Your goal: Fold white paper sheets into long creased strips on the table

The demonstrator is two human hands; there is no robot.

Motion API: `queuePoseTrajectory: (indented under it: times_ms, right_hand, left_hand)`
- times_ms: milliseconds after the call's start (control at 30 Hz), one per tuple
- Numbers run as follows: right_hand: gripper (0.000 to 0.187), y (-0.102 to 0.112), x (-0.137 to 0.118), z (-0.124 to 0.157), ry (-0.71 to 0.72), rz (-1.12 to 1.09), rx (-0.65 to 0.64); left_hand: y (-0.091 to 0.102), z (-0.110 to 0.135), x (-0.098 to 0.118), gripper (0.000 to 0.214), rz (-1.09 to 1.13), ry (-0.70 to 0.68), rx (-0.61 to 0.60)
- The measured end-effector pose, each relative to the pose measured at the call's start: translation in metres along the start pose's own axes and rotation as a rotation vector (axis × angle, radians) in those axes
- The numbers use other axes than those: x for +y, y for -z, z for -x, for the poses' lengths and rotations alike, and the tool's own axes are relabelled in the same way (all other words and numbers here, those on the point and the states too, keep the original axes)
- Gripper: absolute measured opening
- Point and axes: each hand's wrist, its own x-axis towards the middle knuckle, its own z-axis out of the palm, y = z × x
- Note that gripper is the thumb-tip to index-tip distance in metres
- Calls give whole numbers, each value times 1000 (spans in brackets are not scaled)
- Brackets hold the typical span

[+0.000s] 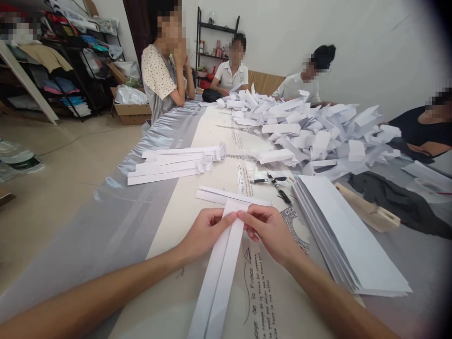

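Between my hands is a long white folded paper strip [219, 273], its near end running down past the bottom of the view. My left hand [205, 233] pinches its left edge near the far end, thumb on top. On the opposite edge, my right hand [270, 230] grips the same strip, and the two thumb tips nearly meet. Just beyond lies another folded strip [212, 195], crosswise on the printed tablecloth [169, 230]. To the right of my right hand rests a stack of white paper sheets [348, 235].
Several folded strips [169, 162] lie at the left. A big heap of folded paper [310, 127] covers the far right. Black pens [278, 186] and a wooden block [369, 207] lie nearer. Other people sit around the table, one person [160, 80] at the far left edge.
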Motion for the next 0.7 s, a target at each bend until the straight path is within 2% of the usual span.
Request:
queuePoseTrajectory:
  times_ms: [267, 533, 700]
  right_hand:
    - [44, -2, -1, 1, -87, -63, 17]
    - [48, -2, -3, 1, -79, -30, 20]
    - [49, 0, -1, 0, -83, -34, 22]
  left_hand:
    - [1, 0, -2, 47, 14, 43, -51]
    - [2, 1, -6, 50, -3, 87, -33]
    - [3, 2, -6, 42, -26, 91, -90]
